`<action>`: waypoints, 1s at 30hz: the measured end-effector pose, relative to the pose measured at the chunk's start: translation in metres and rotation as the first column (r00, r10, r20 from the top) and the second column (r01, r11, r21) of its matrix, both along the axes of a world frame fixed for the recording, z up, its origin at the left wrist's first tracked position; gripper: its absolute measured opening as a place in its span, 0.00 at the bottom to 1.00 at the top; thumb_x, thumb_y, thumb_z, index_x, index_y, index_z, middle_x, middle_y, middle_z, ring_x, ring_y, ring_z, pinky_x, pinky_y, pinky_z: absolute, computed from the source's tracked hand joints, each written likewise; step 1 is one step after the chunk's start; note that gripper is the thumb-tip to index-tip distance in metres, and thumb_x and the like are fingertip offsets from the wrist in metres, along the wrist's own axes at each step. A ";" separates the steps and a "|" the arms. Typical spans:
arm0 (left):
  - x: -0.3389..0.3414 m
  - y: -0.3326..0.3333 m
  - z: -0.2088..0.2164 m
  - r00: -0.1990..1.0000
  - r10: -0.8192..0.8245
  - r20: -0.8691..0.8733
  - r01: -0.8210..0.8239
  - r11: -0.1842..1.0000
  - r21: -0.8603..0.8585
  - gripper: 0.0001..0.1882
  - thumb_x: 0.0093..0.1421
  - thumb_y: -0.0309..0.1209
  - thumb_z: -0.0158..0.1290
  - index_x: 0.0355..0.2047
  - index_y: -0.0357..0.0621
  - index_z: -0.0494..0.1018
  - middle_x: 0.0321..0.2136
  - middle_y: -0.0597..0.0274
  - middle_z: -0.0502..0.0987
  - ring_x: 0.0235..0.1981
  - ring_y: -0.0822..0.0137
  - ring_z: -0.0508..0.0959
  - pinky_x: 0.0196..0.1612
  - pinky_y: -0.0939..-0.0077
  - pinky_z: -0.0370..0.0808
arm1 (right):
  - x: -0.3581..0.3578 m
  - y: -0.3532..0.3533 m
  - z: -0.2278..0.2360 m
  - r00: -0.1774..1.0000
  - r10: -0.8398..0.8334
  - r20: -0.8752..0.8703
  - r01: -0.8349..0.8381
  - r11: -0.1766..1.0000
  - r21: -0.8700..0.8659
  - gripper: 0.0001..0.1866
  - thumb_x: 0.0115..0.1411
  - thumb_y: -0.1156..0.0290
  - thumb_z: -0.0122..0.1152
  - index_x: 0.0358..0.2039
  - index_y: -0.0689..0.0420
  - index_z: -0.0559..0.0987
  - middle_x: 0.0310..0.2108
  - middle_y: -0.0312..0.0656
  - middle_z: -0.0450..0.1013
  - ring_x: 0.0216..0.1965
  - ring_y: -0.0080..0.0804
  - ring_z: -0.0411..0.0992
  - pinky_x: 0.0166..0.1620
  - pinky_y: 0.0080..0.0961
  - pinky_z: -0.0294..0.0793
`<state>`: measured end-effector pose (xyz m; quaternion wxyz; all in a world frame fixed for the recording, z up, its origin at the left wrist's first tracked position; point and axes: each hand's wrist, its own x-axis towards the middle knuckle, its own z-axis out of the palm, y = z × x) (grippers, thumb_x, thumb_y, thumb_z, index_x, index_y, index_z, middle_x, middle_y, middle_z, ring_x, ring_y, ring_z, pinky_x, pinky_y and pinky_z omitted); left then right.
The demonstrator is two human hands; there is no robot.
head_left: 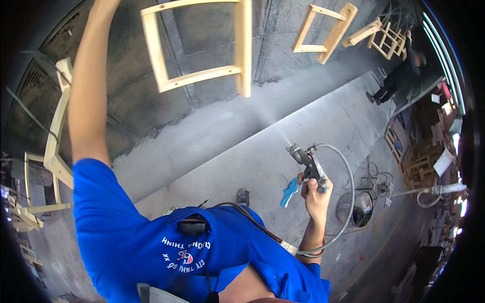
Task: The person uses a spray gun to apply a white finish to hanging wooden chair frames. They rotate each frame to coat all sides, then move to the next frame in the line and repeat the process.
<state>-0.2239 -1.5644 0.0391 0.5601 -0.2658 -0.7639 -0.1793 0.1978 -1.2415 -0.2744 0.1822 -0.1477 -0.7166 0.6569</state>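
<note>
My right hand (318,199) is wrapped round the handle of a spray gun (314,169), and a pale mist fans from its nozzle up and to the left. A grey hose (349,174) loops from the gun down past my forearm. Beside the fingers hangs a blue cloth or glove (290,192); how it is held is hidden. My left arm (90,91) reaches up past the top edge, so that hand is out of the picture. In front of me hangs a light wooden frame (244,50), its top cut off by the picture edge.
Farther right hang another wooden frame (333,38) and more wooden pieces (388,41), near a person in dark clothes (401,76). Wooden parts (53,139) hang at the left. A bucket (361,208) and tangled hoses (376,182) lie on the floor at right, before stacked wood (422,164).
</note>
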 end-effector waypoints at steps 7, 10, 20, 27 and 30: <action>0.171 -0.175 -0.150 0.971 -0.110 -0.214 0.200 0.862 0.465 0.07 0.66 0.20 0.56 0.41 0.28 0.81 0.36 0.50 0.84 0.38 0.62 0.84 0.46 0.69 0.80 | -0.066 -0.056 0.044 0.889 0.420 -0.181 -0.248 0.775 0.581 0.41 0.50 0.50 0.77 0.61 0.57 0.78 0.36 0.41 0.81 0.26 0.32 0.75 0.35 0.30 0.78; 0.210 -0.260 -0.204 0.899 0.110 -0.425 0.075 0.915 0.397 0.13 0.67 0.27 0.58 0.48 0.28 0.78 0.43 0.47 0.82 0.41 0.59 0.83 0.49 0.66 0.79 | -0.098 -0.087 0.061 0.890 0.325 -0.320 0.011 0.686 0.727 0.40 0.47 0.57 0.79 0.62 0.54 0.78 0.39 0.44 0.82 0.27 0.38 0.76 0.38 0.37 0.79; 0.253 -0.286 -0.318 0.743 0.083 0.664 -0.391 0.859 0.330 0.23 0.67 0.36 0.58 0.58 0.36 0.74 0.41 0.40 0.83 0.42 0.51 0.86 0.47 0.59 0.80 | -0.077 -0.163 0.022 0.950 0.260 -0.172 -0.163 0.885 0.437 0.37 0.56 0.52 0.75 0.62 0.58 0.78 0.32 0.38 0.80 0.29 0.23 0.75 0.34 0.23 0.74; 0.193 -0.329 -0.319 0.884 0.328 0.333 -0.439 0.826 0.353 0.36 0.62 0.37 0.65 0.66 0.33 0.65 0.59 0.42 0.75 0.59 0.45 0.75 0.63 0.60 0.70 | -0.027 -0.196 0.008 0.948 0.037 -0.317 0.071 0.944 0.322 0.45 0.64 0.36 0.62 0.63 0.66 0.74 0.22 0.34 0.71 0.19 0.14 0.63 0.24 0.16 0.60; 0.174 -0.347 -0.349 0.712 -0.478 0.514 -0.199 0.564 0.801 0.34 0.65 0.34 0.63 0.66 0.32 0.64 0.58 0.48 0.75 0.57 0.54 0.76 0.62 0.64 0.70 | -0.016 -0.206 0.015 0.926 -0.001 -0.378 0.142 0.928 0.344 0.50 0.64 0.31 0.58 0.63 0.71 0.72 0.20 0.35 0.69 0.18 0.14 0.63 0.22 0.15 0.57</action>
